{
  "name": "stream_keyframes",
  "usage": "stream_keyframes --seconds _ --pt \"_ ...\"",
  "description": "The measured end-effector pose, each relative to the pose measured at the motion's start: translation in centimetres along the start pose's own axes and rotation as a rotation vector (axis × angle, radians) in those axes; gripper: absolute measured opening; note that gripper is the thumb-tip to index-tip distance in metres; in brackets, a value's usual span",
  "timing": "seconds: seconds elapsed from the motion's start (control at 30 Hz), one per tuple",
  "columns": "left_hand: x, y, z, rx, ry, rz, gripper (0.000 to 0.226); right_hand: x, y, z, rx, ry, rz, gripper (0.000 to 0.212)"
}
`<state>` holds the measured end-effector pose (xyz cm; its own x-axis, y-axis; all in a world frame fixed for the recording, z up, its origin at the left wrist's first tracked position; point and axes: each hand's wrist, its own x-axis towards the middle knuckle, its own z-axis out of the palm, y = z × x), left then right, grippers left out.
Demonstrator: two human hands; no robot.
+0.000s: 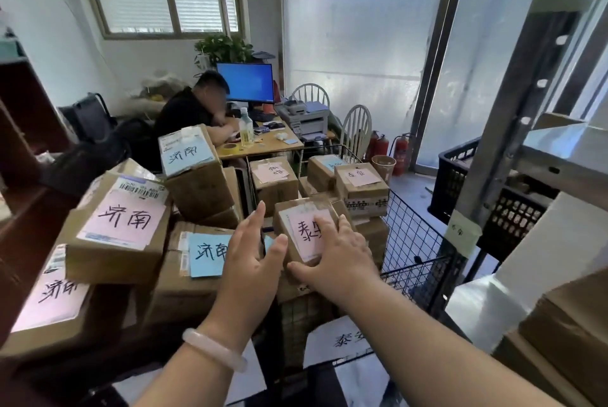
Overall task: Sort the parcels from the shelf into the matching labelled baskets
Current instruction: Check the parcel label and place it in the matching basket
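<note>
The left hand (251, 258) holds its fingers (258, 219) straight and close together, thumb touching the left side of a small cardboard parcel (292, 214). The right hand (339, 255) lies flat on the parcel's pink label (304, 238), fingers lightly spread. The parcel tops the stack in the wire basket (411, 242). Labelled boxes (121, 225) are piled to the left. Beyond them, a person (187, 110) sits at a desk (273, 143).

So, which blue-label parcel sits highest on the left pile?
The large parcel at the back, nearest the desk, with its label facing up. The other blue-label parcel in that pile lies lower, at the front.
</note>
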<state>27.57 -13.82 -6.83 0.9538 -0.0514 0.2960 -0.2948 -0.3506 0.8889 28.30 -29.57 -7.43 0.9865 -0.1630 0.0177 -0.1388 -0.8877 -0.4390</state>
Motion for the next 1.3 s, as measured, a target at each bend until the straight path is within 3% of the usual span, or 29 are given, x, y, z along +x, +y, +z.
stream_keyframes --seconds 0.17,0.3,0.5,0.73,1.0,1.2,1.3 --pt "1.5 -1.3 -1.6 0.055 -0.028 0.039 0.053 1.2 -2.0 2.3 -0.183 -0.063 -0.031 0.106" --pt "2.8 -1.6 -1.4 0.123 -0.079 0.074 0.053 1.1 -1.3 2.4 -0.184 -0.055 -0.038 0.110" --pt "4.2 0.0 2.4 0.257 -0.223 0.207 0.061 -1.6 2.9 0.3 -0.084 0.221 -0.099 0.100" --pt "2.3 3.7 11.3 0.267 -0.431 0.401 0.065 -8.2 11.0 -5.3 -0.146 0.513 0.095 0.085" --pt "-4.3 8.6 22.1 0.189 -0.804 0.496 0.069 -16.9 19.6 -9.9 -0.112 0.621 0.447 0.076" --pt "-7.8 12.8 28.4 0.445 -0.935 0.565 0.089 -22.2 24.7 -11.5 -0.050 0.620 0.563 0.074" --pt "-8.6 14.0 31.3 0.586 -0.998 0.497 0.102 -23.7 26.5 -11.5 -0.018 0.611 0.575 0.072"
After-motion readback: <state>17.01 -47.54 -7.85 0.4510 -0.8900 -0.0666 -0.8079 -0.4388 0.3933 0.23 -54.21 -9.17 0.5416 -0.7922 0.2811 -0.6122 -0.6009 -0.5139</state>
